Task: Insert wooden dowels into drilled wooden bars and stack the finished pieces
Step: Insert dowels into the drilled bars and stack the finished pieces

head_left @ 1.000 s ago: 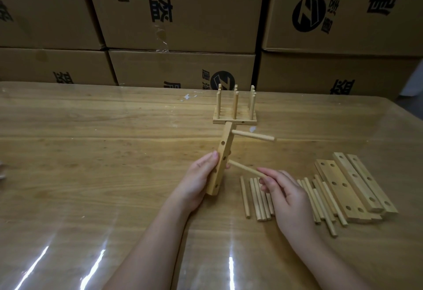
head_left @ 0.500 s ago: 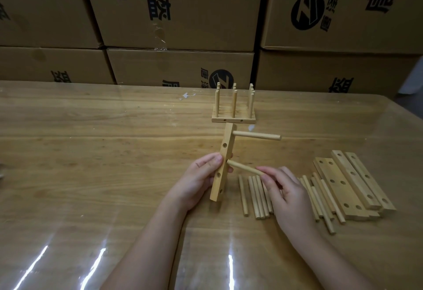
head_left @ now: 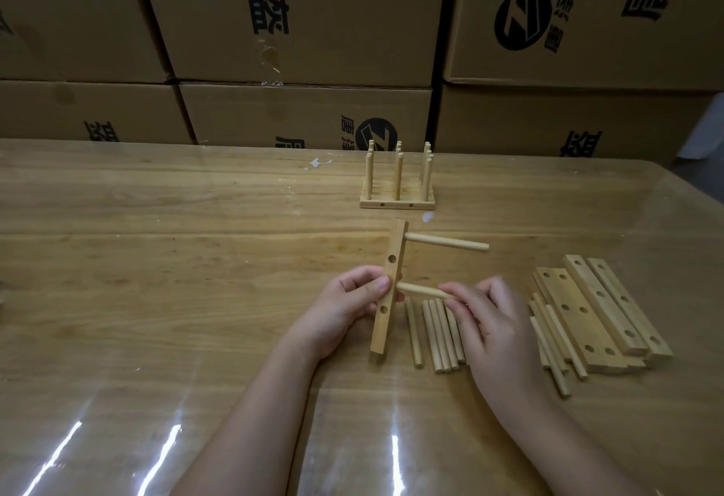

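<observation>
Pinching dowel (head_left: pixel 421 291) at bar's (head_left: pixel 396 252) edge, right hand (head_left: pixel 493 323) overhangs loose dowels (head_left: pixel 437 335).

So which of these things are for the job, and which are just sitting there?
For the job: left hand gripping the bar, right hand pinching a dowel, the fitted dowel, loose dowels, spare bars, finished stack.
Just lying about: cardboard boxes, white scrap on the table.

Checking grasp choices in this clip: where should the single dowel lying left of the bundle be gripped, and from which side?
Probably mid-length, from above, a fingertip on each long side: the single dowel lies flat on the table, apart from the bundle, so both sides show a gap.
</observation>
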The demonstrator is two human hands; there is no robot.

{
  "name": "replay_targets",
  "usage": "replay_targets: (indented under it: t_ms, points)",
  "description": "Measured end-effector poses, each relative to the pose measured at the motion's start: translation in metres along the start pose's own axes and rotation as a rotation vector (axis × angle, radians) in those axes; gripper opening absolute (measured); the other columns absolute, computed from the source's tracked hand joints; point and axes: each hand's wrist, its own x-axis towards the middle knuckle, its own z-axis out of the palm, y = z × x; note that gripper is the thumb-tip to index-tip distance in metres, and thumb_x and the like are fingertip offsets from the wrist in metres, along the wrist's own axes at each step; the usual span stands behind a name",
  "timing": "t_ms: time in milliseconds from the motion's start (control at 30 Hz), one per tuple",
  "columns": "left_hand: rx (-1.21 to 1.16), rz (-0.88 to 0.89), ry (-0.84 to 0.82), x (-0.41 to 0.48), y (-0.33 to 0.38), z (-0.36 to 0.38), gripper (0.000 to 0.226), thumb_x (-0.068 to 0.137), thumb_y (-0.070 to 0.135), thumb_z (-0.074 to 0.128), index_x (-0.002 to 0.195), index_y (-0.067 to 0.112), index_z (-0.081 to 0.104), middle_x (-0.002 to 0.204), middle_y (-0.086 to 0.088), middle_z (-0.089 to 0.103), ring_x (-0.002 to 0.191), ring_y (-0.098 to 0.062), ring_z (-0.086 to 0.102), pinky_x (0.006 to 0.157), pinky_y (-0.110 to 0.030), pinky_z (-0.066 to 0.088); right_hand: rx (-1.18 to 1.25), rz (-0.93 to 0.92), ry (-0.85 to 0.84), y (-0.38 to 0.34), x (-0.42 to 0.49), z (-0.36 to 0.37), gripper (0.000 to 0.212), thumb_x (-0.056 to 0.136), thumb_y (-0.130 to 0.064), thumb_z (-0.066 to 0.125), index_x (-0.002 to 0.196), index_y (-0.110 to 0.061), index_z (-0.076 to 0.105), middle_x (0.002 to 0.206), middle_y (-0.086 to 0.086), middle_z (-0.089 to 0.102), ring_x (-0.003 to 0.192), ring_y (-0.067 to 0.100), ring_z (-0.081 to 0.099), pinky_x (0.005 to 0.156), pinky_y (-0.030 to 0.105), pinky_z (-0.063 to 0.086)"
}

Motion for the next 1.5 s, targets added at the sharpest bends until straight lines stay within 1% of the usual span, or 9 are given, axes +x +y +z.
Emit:
replay_targets:
  t_ms: [200,367,533,600,667,733,867,1200,1500]
  points:
    - [0.017,0.009,0.002,0.001,-0.003,-0.002,0.018,0.077,0.037,0.068,0.090,0.027,0.074,0.087,0.002,0.070,0.089,-0.020,0.056,0.082,-0.033,0.044,0.003,0.001,-0.018,0.000,-0.002,0.001,0.022,0.085,-0.015,0.056,0.101,-0.011,0.071,0.076,-0.003,0.047,0.068,0.012,0.045,0.060,0.017,0.033]
    - [0.062,0.012,-0.007,0.001,-0.003,-0.002,0.014,0.082,0.032,0.063,0.090,0.025,0.073,0.086,0.001,0.069,0.080,-0.013,0.058,0.080,-0.034,0.043,0.006,0.016,-0.016,0.001,-0.002,0.002,0.021,0.086,-0.017,0.056,0.098,-0.010,0.071,0.074,0.000,0.049,0.068,0.012,0.045,0.059,0.020,0.034]
    - [0.044,0.003,0.002,0.001,-0.004,-0.003,0.017,0.082,0.033,0.065,0.092,0.022,0.073,0.086,-0.001,0.067,0.084,-0.025,0.051,0.080,-0.033,0.044,0.023,0.036,-0.034,0.001,-0.003,0.003,0.017,0.087,-0.012,0.060,0.102,-0.010,0.070,0.076,-0.002,0.049,0.070,0.012,0.047,0.059,0.018,0.035]
    - [0.018,-0.004,0.010,0.001,-0.004,-0.003,0.017,0.085,0.028,0.062,0.094,0.019,0.072,0.084,-0.002,0.068,0.080,-0.021,0.055,0.075,-0.029,0.048,0.087,0.081,-0.072,0.000,-0.003,0.004,0.023,0.089,-0.020,0.057,0.110,-0.015,0.065,0.082,-0.008,0.050,0.072,0.008,0.049,0.060,0.016,0.038]
    - [-0.016,-0.009,0.021,0.001,-0.003,-0.003,0.019,0.085,0.027,0.060,0.095,0.015,0.071,0.081,-0.002,0.069,0.074,-0.013,0.061,0.068,-0.023,0.051,0.166,0.186,-0.105,-0.001,-0.003,0.004,0.035,0.088,-0.038,0.046,0.118,-0.023,0.055,0.087,-0.014,0.050,0.077,0.003,0.051,0.063,0.016,0.041]
    - [-0.051,-0.008,0.028,0.001,-0.002,-0.004,0.020,0.085,0.026,0.059,0.095,0.012,0.070,0.079,-0.001,0.069,0.070,-0.009,0.063,0.064,-0.021,0.052,0.211,0.240,-0.084,0.002,-0.004,0.003,0.035,0.086,-0.047,0.039,0.112,-0.027,0.050,0.083,-0.014,0.050,0.075,0.001,0.051,0.061,0.017,0.040]
    - [-0.079,-0.014,0.036,0.001,-0.002,-0.004,0.021,0.086,0.024,0.058,0.096,0.009,0.067,0.077,-0.001,0.069,0.067,-0.008,0.064,0.060,-0.019,0.051,0.173,0.169,-0.049,0.005,-0.002,0.000,0.024,0.090,-0.036,0.039,0.092,-0.019,0.056,0.077,-0.013,0.049,0.072,0.003,0.049,0.062,0.013,0.038]
    - [-0.040,-0.016,0.052,0.002,-0.003,-0.002,0.016,0.081,0.026,0.062,0.088,0.014,0.070,0.076,-0.002,0.068,0.066,-0.011,0.060,0.063,-0.022,0.050,0.112,0.145,-0.036,0.009,-0.002,0.000,0.015,0.094,-0.020,0.048,0.085,-0.013,0.059,0.072,-0.014,0.047,0.070,0.000,0.048,0.060,0.014,0.034]
    - [-0.005,-0.012,0.073,0.001,-0.004,-0.002,0.017,0.078,0.032,0.064,0.085,0.019,0.074,0.079,-0.004,0.069,0.077,-0.020,0.055,0.073,-0.030,0.047,0.133,0.148,-0.056,0.007,-0.001,-0.002,0.018,0.090,-0.020,0.046,0.085,-0.008,0.059,0.071,-0.015,0.045,0.066,0.000,0.045,0.058,0.015,0.032]
